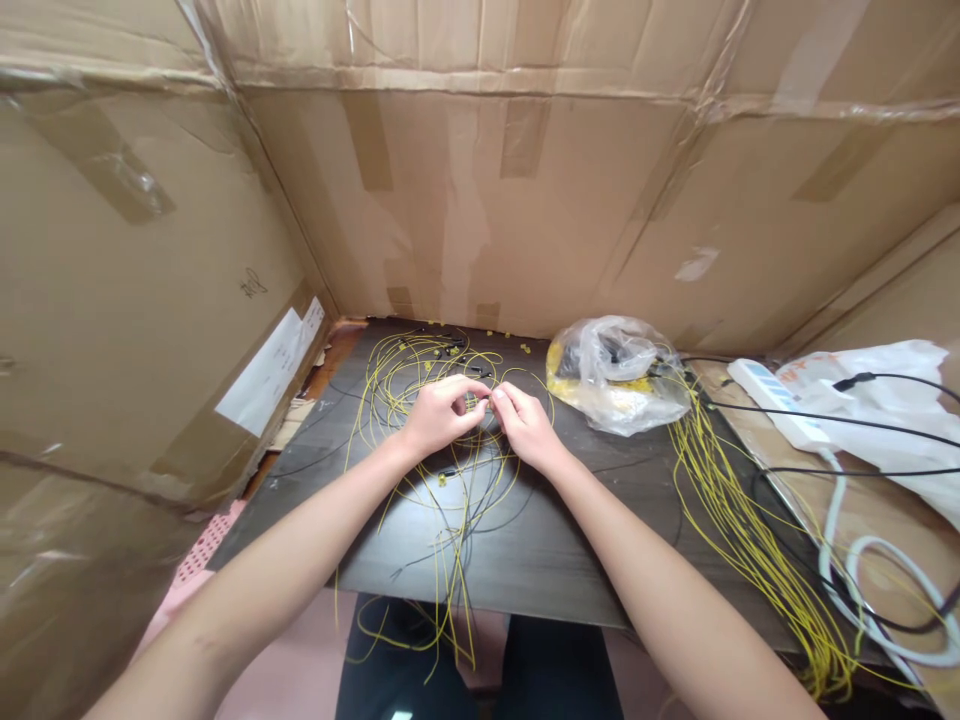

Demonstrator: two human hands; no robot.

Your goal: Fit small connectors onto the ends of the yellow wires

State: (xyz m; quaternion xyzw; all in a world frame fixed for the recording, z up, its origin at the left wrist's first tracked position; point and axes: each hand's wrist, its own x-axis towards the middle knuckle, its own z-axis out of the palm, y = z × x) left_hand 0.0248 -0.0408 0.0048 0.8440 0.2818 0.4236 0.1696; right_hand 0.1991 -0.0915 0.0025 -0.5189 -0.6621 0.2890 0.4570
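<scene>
My left hand (pixel 444 412) and my right hand (pixel 523 425) meet over the dark tabletop, fingertips almost touching. Thumb and index finger of each are pinched around a small piece between them, too tiny and covered to name. Beneath and around both hands spreads a loose tangle of thin yellow wires (pixel 386 385), some with black ends. A black-tipped piece and a small yellow part (pixel 442 480) lie just below the left hand. Wire ends hang over the front edge of the table toward my lap.
Right of my hands sits a clear plastic bag (pixel 619 385) with yellow and black contents. A long bundle of yellow wires (pixel 720 510) runs toward the right front. Beyond it are a white power strip (pixel 780 405) and black cables. Cardboard walls (pixel 480 210) enclose the table (pixel 540 560).
</scene>
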